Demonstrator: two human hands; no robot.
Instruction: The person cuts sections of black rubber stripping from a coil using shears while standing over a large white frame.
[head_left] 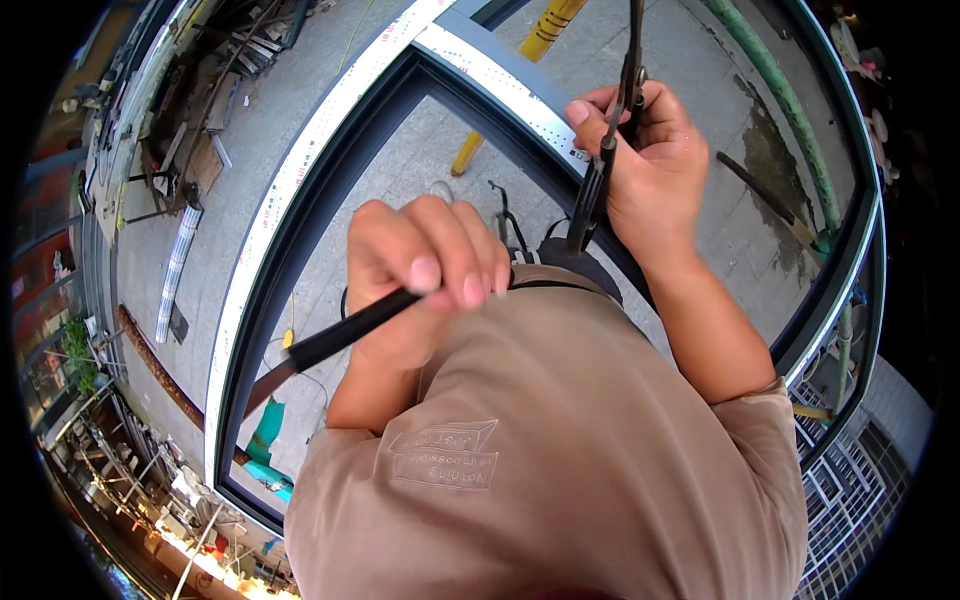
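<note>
My left hand (425, 260) is closed round a long black bar-like piece (350, 331), which slants down to the left. Its far end turns into a narrower, brownish flat part; I cannot tell whether it is a tool with a handle or a strip. Higher up on the right, my right hand (655, 165) grips a long, thin dark tool (603, 165) with a rivet-like joint, pointing upward. Fingers hide part of it. Around and beneath both hands lies a large dark window frame (345, 165) with white protective film on its faces. A crossbar (505, 85) passes beside my right hand.
A yellow pole (548, 28) and a green pipe (790, 110) show beyond the frame. On the paved floor at left are a wrapped roll (178, 275), a rusty bar (155, 365) and scrap pieces (262, 45). A teal piece (265, 440) lies under the frame's lower left corner.
</note>
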